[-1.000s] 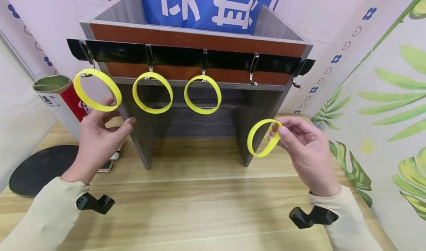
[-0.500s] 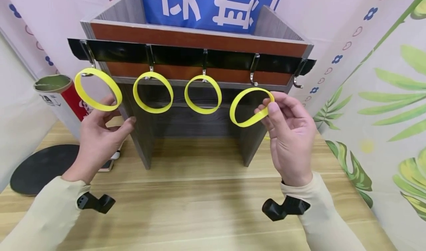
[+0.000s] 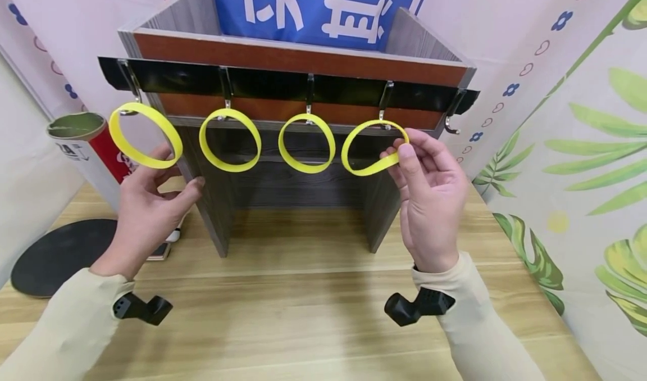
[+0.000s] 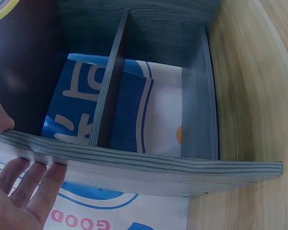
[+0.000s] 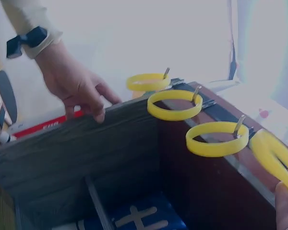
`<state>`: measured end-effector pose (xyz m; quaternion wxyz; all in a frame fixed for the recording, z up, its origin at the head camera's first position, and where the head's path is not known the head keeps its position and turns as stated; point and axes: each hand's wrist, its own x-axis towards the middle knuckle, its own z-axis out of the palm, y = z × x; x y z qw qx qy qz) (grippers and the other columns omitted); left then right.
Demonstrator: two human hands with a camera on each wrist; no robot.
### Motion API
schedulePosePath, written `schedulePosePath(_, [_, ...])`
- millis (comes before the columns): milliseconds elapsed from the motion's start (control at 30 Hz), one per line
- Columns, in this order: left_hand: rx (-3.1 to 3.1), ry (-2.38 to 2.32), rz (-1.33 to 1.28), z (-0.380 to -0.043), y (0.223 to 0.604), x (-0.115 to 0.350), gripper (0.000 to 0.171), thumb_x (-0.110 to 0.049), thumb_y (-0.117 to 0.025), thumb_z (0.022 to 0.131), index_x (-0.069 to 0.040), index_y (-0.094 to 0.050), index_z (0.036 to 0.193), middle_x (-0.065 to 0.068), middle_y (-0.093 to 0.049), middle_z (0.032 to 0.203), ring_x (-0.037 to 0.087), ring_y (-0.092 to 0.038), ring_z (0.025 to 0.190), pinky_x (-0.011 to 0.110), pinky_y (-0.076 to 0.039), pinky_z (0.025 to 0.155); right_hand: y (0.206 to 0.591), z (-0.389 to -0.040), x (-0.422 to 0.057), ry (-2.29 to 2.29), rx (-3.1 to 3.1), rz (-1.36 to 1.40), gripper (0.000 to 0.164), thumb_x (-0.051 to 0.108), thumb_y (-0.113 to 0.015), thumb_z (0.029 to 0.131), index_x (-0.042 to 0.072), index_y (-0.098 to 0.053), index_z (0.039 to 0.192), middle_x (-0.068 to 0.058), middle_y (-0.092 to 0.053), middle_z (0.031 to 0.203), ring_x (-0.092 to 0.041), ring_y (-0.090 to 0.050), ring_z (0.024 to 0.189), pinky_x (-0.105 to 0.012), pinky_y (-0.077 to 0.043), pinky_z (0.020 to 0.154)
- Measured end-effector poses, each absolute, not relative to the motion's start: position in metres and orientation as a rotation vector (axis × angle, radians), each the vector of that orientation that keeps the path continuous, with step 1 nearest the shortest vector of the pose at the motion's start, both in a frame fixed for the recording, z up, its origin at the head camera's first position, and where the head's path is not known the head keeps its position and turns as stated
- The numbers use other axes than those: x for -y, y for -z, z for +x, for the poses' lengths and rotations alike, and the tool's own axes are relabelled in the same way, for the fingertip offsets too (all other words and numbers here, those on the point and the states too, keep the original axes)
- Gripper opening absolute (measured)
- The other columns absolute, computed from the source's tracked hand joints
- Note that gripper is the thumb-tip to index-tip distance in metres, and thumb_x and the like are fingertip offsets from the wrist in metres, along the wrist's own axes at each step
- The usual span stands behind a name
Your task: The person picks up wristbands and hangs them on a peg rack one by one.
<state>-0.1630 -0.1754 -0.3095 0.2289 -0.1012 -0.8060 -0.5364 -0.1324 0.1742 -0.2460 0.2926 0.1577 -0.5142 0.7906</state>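
My right hand (image 3: 429,201) pinches a yellow silicone wristband (image 3: 368,171) at its right side, bending the loop. The band's top overlaps the tip of the fourth metal hook (image 3: 386,97) in the head view. Three more yellow wristbands hang from the hooks to the left: a leftmost wristband (image 3: 154,163), a second wristband (image 3: 232,168) and a third wristband (image 3: 308,169). My left hand (image 3: 146,207) grips the left side panel (image 4: 134,157) of the grey wooden rack, thumb on one face and fingertips on the other, as the left wrist view shows.
A black hook strip (image 3: 273,86) runs across the rack's reddish-brown front board (image 3: 303,55). Its fifth hook (image 3: 451,123), at the right end, bears nothing. Left of the rack stand a red and white canister (image 3: 91,150) and a black round paddle (image 3: 63,257) on the wooden table (image 3: 303,313).
My right hand has moved up and left, carrying the wristband from beside the rack's right leg to the fourth hook. My left hand stays on the side panel.
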Motion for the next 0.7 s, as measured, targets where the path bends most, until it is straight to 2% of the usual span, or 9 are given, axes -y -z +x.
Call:
schedulePosePath(167, [2.226,1.48,-0.273,-0.163,0.309,0.175,0.064,-0.003,-0.075,0.092,-0.016,-0.055,0.151,-0.007,-0.06,0.144,-0.007,-0.064,0.11,0.006,-0.055,0.082,0.253,-0.136,-0.176,-2.065,1.339,0.469,0.018,-0.003,-0.069,0.096,-0.004,-0.07,0.114,-0.01,-0.07,0.098,-0.016,-0.073,0.085,-0.027,-0.065,0.085])
schedulePosePath(400, [2.215,1.483,-0.28,-0.163,0.308,0.176,0.064,-0.002,-0.075,0.092,-0.016,-0.056,0.151,-0.016,-0.06,0.139,-0.007,-0.066,0.109,0.007,-0.055,0.081,0.261,-0.138,-0.18,-1.964,1.453,0.457,0.019,0.001,-0.072,0.096,-0.003,-0.071,0.114,-0.008,-0.07,0.099,-0.015,-0.072,0.088,-0.028,-0.065,0.087])
schedulePosePath(533, [2.205,1.496,-0.287,-0.164,0.308,0.176,0.064,-0.001,-0.074,0.091,-0.016,-0.056,0.151,-0.016,-0.06,0.139,-0.006,-0.066,0.109,0.007,-0.055,0.081,0.266,-0.137,-0.184,-1.866,1.539,0.453,0.021,0.0,-0.071,0.096,-0.006,-0.069,0.115,-0.007,-0.071,0.098,-0.014,-0.072,0.089,-0.025,-0.064,0.085])
schedulePosePath(700, [2.215,1.496,-0.271,-0.164,0.309,0.175,0.065,-0.002,-0.074,0.092,-0.016,-0.055,0.152,-0.017,-0.06,0.139,-0.006,-0.065,0.109,0.006,-0.055,0.081,0.273,-0.134,-0.185,-1.803,1.588,0.48,0.02,-0.002,-0.072,0.095,-0.003,-0.071,0.114,-0.005,-0.072,0.099,-0.012,-0.072,0.089,-0.022,-0.063,0.082])
